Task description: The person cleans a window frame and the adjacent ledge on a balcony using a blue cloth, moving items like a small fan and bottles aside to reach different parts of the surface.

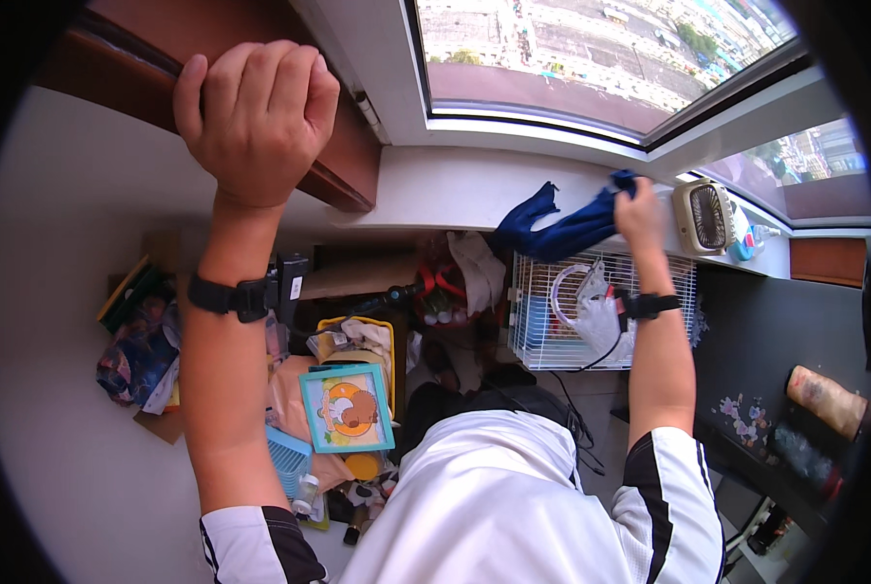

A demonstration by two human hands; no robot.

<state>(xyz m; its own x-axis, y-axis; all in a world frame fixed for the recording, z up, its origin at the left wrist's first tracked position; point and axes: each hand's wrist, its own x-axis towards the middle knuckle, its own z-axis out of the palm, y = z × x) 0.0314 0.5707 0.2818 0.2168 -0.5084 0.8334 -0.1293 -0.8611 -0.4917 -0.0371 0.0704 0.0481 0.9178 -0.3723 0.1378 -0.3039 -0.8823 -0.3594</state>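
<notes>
My left hand (260, 120) is raised at the upper left, its fingers curled against the edge of a reddish-brown wooden board (344, 171). The fingertips are hidden behind the knuckles. My right hand (640, 215), slightly blurred, grips one end of a dark blue cloth (570, 230) at the white windowsill (435, 182). The cloth's other end hangs loosely over the sill's front edge, above a white wire cage (530, 350). To the right of this hand stands a beige portable fan (702, 217) on the sill.
A glass window (552, 80) borders the sill. A bottle with blue liquid (742, 244) stands past the fan. On the cage lies a clear plastic bag (603, 325). At lower left are a yellow bin (393, 343), a turquoise-framed picture (347, 409) and a blue basket (287, 454). Cables (585, 438) trail below.
</notes>
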